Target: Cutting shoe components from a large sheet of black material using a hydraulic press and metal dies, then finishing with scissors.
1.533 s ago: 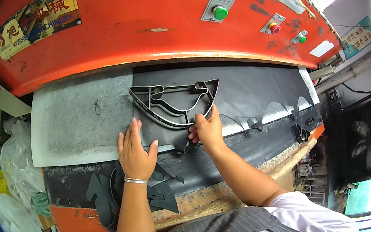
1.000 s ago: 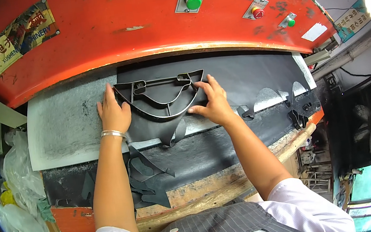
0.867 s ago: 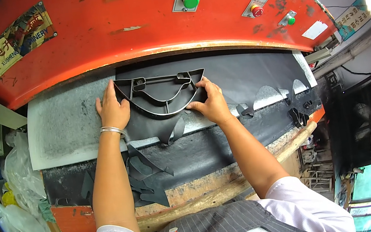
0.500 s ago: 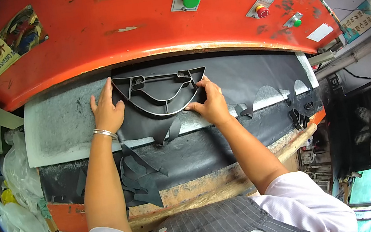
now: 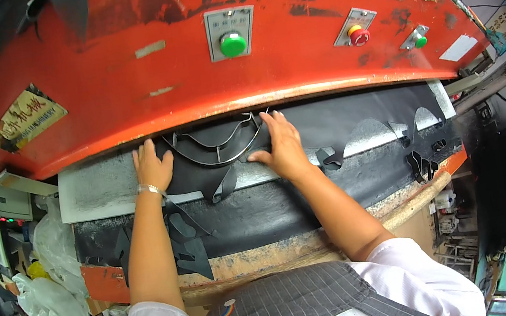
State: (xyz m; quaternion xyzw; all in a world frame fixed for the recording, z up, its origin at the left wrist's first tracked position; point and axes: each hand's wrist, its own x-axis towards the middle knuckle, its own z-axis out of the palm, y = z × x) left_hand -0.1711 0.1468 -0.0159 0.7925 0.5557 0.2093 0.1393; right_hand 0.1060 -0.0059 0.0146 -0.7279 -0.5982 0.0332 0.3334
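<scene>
The metal cutting die (image 5: 218, 155) lies on black sheet (image 5: 350, 112), partly under the red press beam (image 5: 192, 92); probably stiff, heavy, best held by its outer band. Left hand (image 5: 152, 169) and right hand (image 5: 285, 147) are spread beside it; contact unclear.

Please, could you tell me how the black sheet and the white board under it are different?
Colour: the black sheet is mostly even black; the white board is pale, with grey smudges.
Front edge: the black sheet's is cut into curves with hanging scraps; the white board's runs unbroken where visible.
Position: the black sheet lies on the white board, which shows at both ends.
Both disappear behind the orange machine.
</scene>
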